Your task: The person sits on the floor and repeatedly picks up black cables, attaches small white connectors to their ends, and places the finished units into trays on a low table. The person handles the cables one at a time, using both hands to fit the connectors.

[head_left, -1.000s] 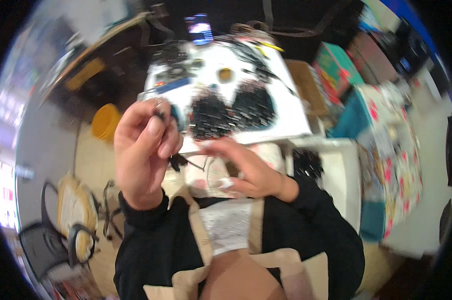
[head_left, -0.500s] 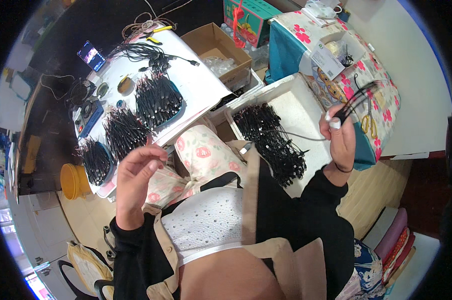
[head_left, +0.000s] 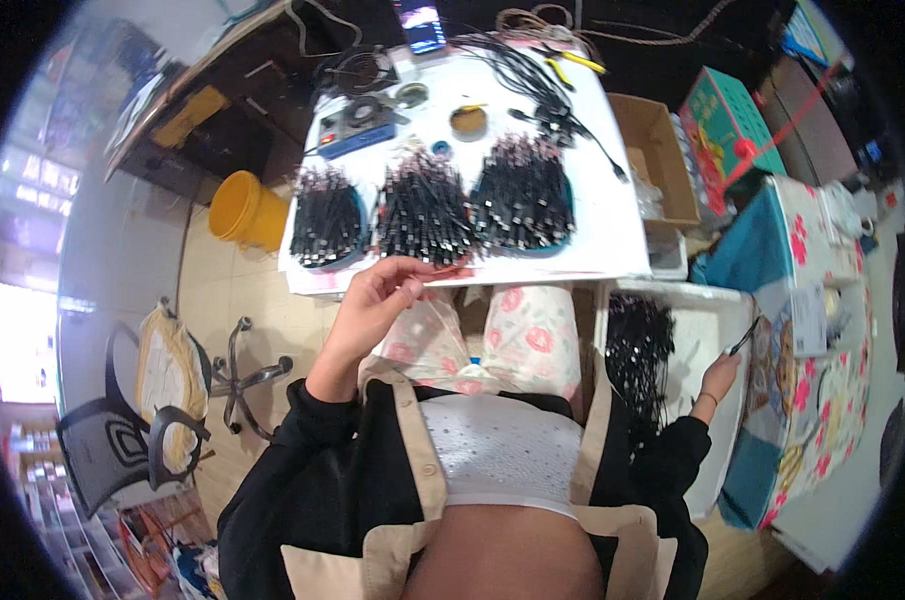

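Note:
My left hand point(head_left: 367, 308) is at the front edge of the white table point(head_left: 612, 235), thumb and fingers bent together. A thin reddish strand shows by its fingertips; whether it is held is too fine to make out. Just beyond lie three bundles of short black cables: a left bundle point(head_left: 324, 222), a middle bundle point(head_left: 424, 210) and a right bundle point(head_left: 524, 195). Off to the right, my right hand point(head_left: 718, 378) is closed on black cables point(head_left: 745, 336), over the white foam box point(head_left: 697, 440). More black cables point(head_left: 637, 350) fill the box's left side.
Farther back on the table are a lit phone point(head_left: 420, 28), a blue device point(head_left: 357, 140), a round tin point(head_left: 467, 122), longer black cables point(head_left: 532, 90) and yellow-handled pliers point(head_left: 560, 72). A cardboard box point(head_left: 662, 150), flowered cloth point(head_left: 822, 400), yellow bucket point(head_left: 244, 212) and chair point(head_left: 137, 420) surround me.
My view has swung, bringing the table to the centre. My left hand has come to the table's front edge; my right hand, still holding black cables, now appears lower and over the foam box.

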Available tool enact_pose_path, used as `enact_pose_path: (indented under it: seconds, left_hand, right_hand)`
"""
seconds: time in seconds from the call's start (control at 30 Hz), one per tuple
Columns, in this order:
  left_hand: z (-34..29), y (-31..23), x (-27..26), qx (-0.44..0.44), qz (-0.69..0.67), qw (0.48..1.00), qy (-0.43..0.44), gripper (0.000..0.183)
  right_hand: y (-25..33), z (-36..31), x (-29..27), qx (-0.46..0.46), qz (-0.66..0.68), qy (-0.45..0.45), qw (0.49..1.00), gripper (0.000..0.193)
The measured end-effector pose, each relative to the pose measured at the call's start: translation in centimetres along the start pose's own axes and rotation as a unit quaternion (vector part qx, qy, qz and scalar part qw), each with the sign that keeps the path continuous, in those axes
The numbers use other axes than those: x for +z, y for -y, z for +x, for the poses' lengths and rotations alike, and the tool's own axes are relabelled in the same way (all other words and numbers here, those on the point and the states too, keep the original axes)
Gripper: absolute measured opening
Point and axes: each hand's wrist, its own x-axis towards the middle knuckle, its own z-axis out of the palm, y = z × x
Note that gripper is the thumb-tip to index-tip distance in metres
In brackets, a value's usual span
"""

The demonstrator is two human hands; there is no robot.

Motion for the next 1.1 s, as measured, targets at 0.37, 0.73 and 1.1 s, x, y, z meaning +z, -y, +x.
enact_pose_path:
  seconds: [0.37, 0.73, 1.1]
  left_hand:
    - [9.1, 0.9, -9.7, 0.200, 0.579, 0.749, -0.252, 0.010]
    - [11.7, 3.1, -10.6, 0.171, 0.634, 0.710, -0.255, 0.005]
    - [6.4, -1.3, -10.6, 0.215, 0.181, 0.913, -0.296, 0.009]
  right_hand:
    - [9.0, -6.3, 6.2, -0.096, -0.205, 0.248, 0.942, 0.043]
    - [37.9, -12.8, -14.2, -0.385, 0.219, 0.290, 0.848, 0.016]
    - [55.7, -16.7, -13.0, -0.530, 0.216, 0.392, 0.720, 0.013]
